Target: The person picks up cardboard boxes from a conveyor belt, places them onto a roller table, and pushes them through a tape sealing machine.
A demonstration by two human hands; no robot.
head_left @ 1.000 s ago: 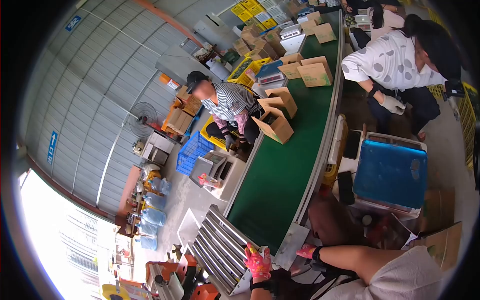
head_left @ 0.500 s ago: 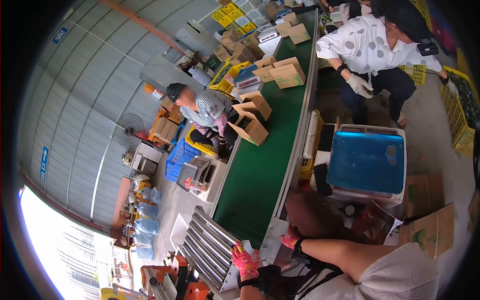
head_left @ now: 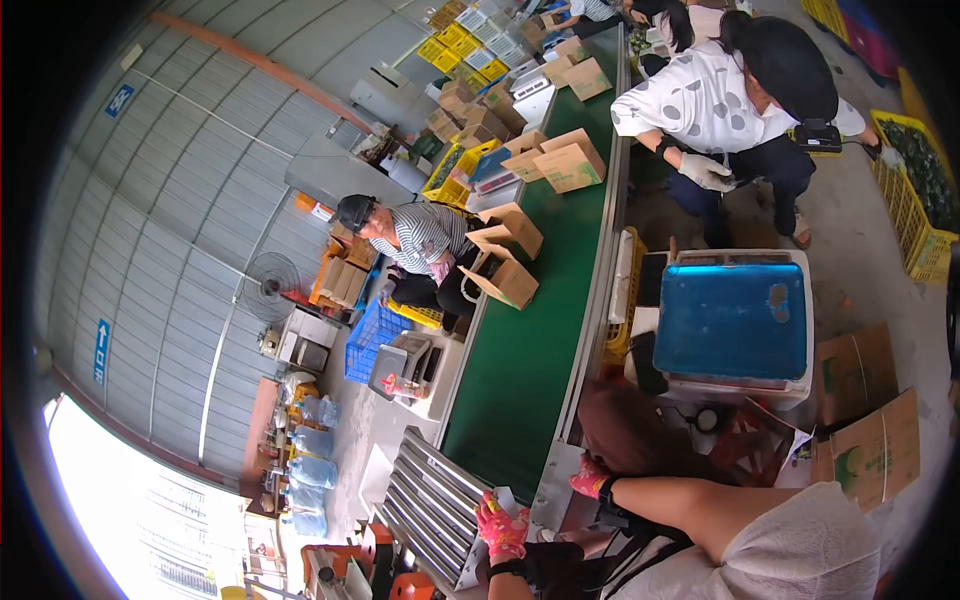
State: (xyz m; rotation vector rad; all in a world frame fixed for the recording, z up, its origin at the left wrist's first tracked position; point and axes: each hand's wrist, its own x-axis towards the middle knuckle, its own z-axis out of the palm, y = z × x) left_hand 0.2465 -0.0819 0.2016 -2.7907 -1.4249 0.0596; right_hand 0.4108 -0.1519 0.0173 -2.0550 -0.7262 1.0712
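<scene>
My left hand (head_left: pixel 502 530), in a pink patterned glove, is at the near end of the conveyor. Its fingers are bent over the metal conveyor frame (head_left: pixel 470 565) beside the steel rollers (head_left: pixel 428 495). My right hand (head_left: pixel 590 477), gloved the same way, has its fingers curled at the edge of the metal side plate (head_left: pixel 556 490); part of them is hidden. Between the two hands lies the end of the green belt (head_left: pixel 515 425). Open cardboard boxes (head_left: pixel 505 280) stand farther up the belt. No loose object shows in either hand.
A co-worker in a striped shirt (head_left: pixel 425 235) sits left of the belt by a blue crate (head_left: pixel 375 340) and a scale (head_left: pixel 405 365). Another, in a dotted shirt (head_left: pixel 705 100), sits at right near a yellow crate (head_left: pixel 915 200). A blue-topped white bin (head_left: pixel 735 320) stands close on my right.
My view has shifted slightly, while both hands stay at the conveyor end. The striped-shirt co-worker's hand has moved toward the blue crate. The dotted-shirt co-worker's head is lower.
</scene>
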